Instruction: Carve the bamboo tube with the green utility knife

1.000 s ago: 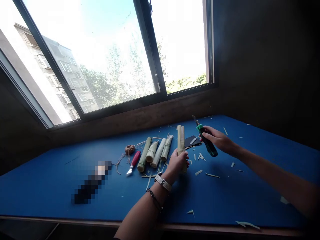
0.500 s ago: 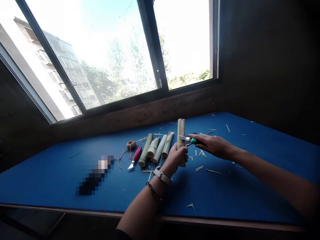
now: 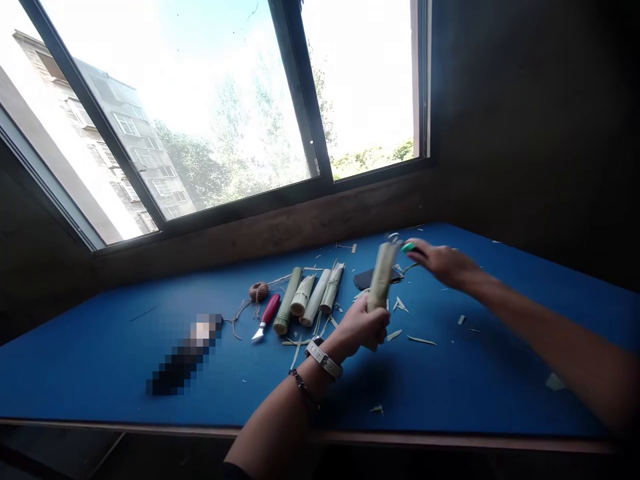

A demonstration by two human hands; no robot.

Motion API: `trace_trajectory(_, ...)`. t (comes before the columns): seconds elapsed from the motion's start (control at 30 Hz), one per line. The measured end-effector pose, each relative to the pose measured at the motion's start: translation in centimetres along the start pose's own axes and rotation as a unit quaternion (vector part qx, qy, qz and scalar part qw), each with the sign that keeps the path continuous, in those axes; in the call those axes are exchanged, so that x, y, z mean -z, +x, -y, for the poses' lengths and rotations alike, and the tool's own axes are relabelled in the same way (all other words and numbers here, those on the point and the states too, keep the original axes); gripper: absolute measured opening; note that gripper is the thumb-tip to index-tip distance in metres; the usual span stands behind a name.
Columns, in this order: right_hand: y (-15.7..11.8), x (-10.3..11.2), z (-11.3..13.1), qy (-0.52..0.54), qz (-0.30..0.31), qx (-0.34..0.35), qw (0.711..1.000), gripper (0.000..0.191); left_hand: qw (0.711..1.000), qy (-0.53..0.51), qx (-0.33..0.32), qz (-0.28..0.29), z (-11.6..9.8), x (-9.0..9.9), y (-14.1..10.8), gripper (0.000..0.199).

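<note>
My left hand [image 3: 364, 324] is closed around the lower part of a pale bamboo piece [image 3: 382, 273], which tilts to the right above the table. A knife with a green and black handle [image 3: 410, 247] is gripped in my right hand [image 3: 447, 263]. Its blade [image 3: 393, 237], blurred by motion, is at the upper end of the bamboo piece; whether it touches cannot be made out. Behind the bamboo lies a dark flat object [image 3: 365, 279], partly hidden.
On the blue table [image 3: 190, 413], several cut bamboo pieces [image 3: 289, 303] lie left of my hands. Beside them are a red-handled knife [image 3: 271, 310], a ball of twine [image 3: 259, 291] and a pixelated dark object [image 3: 185, 360]. Bamboo shavings [image 3: 421, 340] are scattered about.
The bamboo piece has gone from upright to tilted right, and my left hand has shifted slightly right. My right hand has moved up and right, taking the blade to the bamboo's upper end.
</note>
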State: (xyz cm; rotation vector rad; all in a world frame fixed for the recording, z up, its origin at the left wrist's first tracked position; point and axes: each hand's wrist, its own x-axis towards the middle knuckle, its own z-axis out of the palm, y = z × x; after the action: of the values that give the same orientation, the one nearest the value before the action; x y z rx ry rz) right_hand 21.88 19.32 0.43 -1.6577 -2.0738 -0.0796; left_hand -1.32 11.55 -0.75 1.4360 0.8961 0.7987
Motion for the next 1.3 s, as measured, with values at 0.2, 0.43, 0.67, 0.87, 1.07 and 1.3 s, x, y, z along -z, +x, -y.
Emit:
trace_trajectory(0.2,0.5,0.4,-3.2,0.110,-0.099,-0.057,0.987,0.072,0.999,0.017,-0.002,-0.038,-0.2,0.2,0.3,0.019)
trace_trajectory(0.43,-1.4,0.2,2.8,0.124,0.057,0.236,0.962,0.052,0.994,-0.039,0.017,-0.097,0.3,2.1,1.2,0.016)
trace_trajectory(0.67,-1.5,-1.4,3.8,0.031,0.024,0.244,0.969,0.050,0.994,0.050,-0.036,-0.090,-0.2,1.9,0.8,0.017)
trace_trajectory(0.87,0.4,-0.9,0.0,0.011,0.000,0.071,0.997,0.057,0.994,0.099,0.011,-0.036,-0.1,0.1,-0.2,0.018)
trace_trajectory(1.07,1.0,0.3,-4.0,0.082,-0.078,-0.101,0.988,0.067,0.993,0.097,0.017,-0.063,0.3,-0.1,0.5,0.021)
trace_trajectory(1.3,-1.3,-0.7,3.5,0.093,0.080,0.233,0.965,0.043,0.985,0.102,0.028,-0.135,0.5,2.5,1.2,0.020)
